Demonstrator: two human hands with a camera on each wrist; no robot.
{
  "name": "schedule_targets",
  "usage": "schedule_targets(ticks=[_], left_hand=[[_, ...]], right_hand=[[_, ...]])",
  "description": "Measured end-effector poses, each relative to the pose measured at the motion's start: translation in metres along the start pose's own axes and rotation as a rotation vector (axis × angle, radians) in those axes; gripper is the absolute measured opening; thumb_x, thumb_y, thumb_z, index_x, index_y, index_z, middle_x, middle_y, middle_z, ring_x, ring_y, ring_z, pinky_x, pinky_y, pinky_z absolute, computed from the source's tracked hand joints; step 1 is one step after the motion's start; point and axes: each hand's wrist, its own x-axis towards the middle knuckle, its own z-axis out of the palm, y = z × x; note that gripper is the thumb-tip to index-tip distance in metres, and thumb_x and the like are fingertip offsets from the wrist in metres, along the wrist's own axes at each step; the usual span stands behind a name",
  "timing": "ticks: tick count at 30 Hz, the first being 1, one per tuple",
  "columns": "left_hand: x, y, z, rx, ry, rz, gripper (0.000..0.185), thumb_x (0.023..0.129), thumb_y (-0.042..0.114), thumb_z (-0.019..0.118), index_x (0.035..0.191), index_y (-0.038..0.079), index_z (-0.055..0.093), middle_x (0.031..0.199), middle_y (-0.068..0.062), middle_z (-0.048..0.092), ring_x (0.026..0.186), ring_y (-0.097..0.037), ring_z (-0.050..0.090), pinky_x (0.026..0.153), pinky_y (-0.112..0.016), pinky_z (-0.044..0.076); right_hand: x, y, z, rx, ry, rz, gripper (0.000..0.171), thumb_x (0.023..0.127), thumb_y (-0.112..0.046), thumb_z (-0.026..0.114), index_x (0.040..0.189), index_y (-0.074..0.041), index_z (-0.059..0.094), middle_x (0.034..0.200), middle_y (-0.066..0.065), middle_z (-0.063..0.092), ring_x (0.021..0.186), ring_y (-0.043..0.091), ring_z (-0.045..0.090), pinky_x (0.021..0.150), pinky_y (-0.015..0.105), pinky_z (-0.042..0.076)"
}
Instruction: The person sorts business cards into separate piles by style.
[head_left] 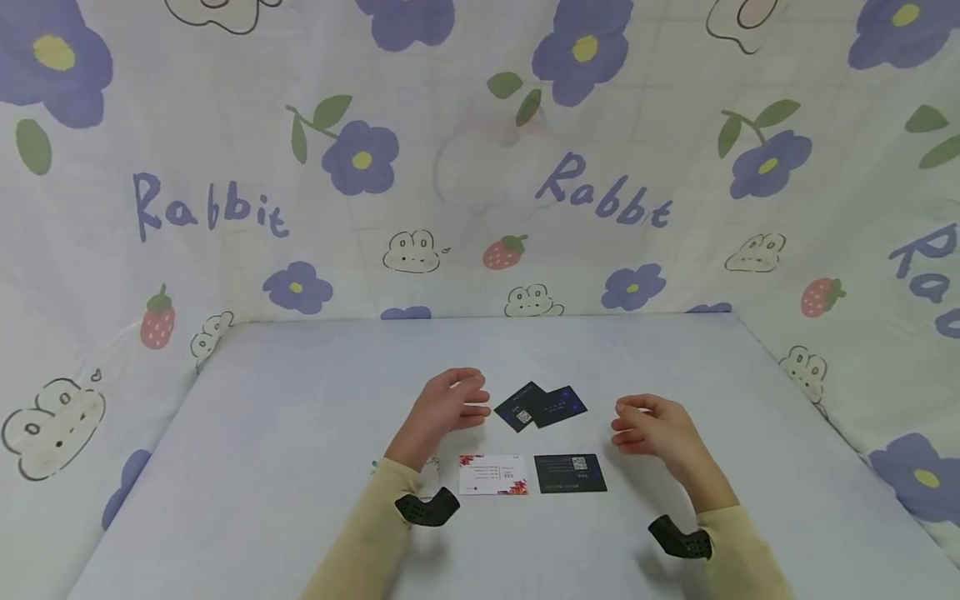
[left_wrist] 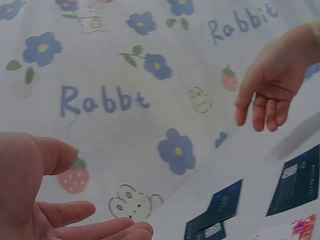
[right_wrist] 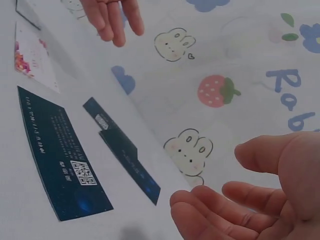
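Observation:
My left hand (head_left: 448, 407) hovers over the table with relaxed fingers, just left of two dark business cards. The lower of these cards (head_left: 513, 407) is partly covered by the other dark card (head_left: 562, 407), and both lie at angles. My right hand (head_left: 658, 429) is held to their right, fingers loosely bent and thumb apart, with nothing in it. Nearer to me, a white card with red flowers (head_left: 492, 475) lies beside a black card with a QR code (head_left: 570, 473). Another pale card (head_left: 431, 478) is mostly hidden behind my left wrist.
A white-covered table (head_left: 255, 433) spreads under the cards. Around it hangs a curtain (head_left: 465, 150) printed with purple flowers, strawberries and rabbits. Each wrist wears a black camera mount, like the left mount (head_left: 429, 507).

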Motion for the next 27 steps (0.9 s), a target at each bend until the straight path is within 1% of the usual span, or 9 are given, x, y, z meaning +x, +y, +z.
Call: schedule_targets(ticks=[2,5,10,13,16,27], left_hand=[[-0.001,0.002,-0.007,-0.019,0.016,0.009,0.048,0.104,0.036,0.058,0.143,0.009,0.054,0.127,-0.018,0.069,0.103,-0.024,0.075,0.094,-0.037,0.060],[-0.001,0.006,-0.014,-0.044,0.032,0.006,0.048,0.104,0.036,0.058,0.142,0.009,0.054,0.128,-0.018,0.069,0.106,-0.025,0.074,0.095,-0.037,0.060],[-0.003,0.009,-0.017,-0.069,0.042,-0.004,0.047,0.104,0.034,0.057,0.143,0.008,0.054,0.130,-0.020,0.068,0.109,-0.028,0.073,0.097,-0.038,0.059],[-0.003,0.008,-0.017,-0.070,0.043,-0.009,0.047,0.105,0.034,0.057,0.143,0.007,0.053,0.130,-0.020,0.068,0.109,-0.029,0.073,0.097,-0.038,0.059],[-0.002,0.007,-0.016,-0.067,0.042,-0.010,0.047,0.104,0.035,0.058,0.142,0.007,0.054,0.129,-0.020,0.068,0.108,-0.029,0.073,0.097,-0.038,0.059],[-0.003,0.007,-0.014,-0.043,0.041,-0.012,0.049,0.105,0.037,0.056,0.143,0.007,0.053,0.127,-0.020,0.069,0.105,-0.027,0.074,0.093,-0.037,0.060]], right_hand=[[0.000,-0.001,-0.003,0.020,0.004,-0.013,0.051,0.105,-0.027,0.055,0.141,0.009,0.048,0.116,0.027,0.071,0.080,0.014,0.074,0.075,0.028,0.063],[0.001,-0.002,-0.008,0.053,0.022,-0.034,0.052,0.106,-0.028,0.055,0.142,0.009,0.046,0.111,0.022,0.072,0.080,0.012,0.074,0.075,0.026,0.063],[-0.001,-0.003,-0.014,0.137,0.055,-0.035,0.053,0.106,-0.028,0.054,0.144,0.008,0.044,0.100,0.004,0.073,0.080,0.008,0.074,0.076,0.025,0.062],[-0.002,-0.003,-0.016,0.177,0.054,-0.029,0.052,0.106,-0.029,0.055,0.143,0.006,0.043,0.096,-0.001,0.072,0.081,0.008,0.074,0.076,0.024,0.062],[-0.003,-0.003,-0.017,0.189,0.047,-0.029,0.052,0.106,-0.030,0.055,0.143,0.006,0.044,0.096,-0.002,0.072,0.081,0.008,0.074,0.077,0.024,0.062],[-0.001,-0.001,-0.015,0.175,0.046,-0.023,0.054,0.106,-0.030,0.055,0.144,0.007,0.043,0.096,-0.001,0.072,0.081,0.008,0.074,0.076,0.024,0.062]])
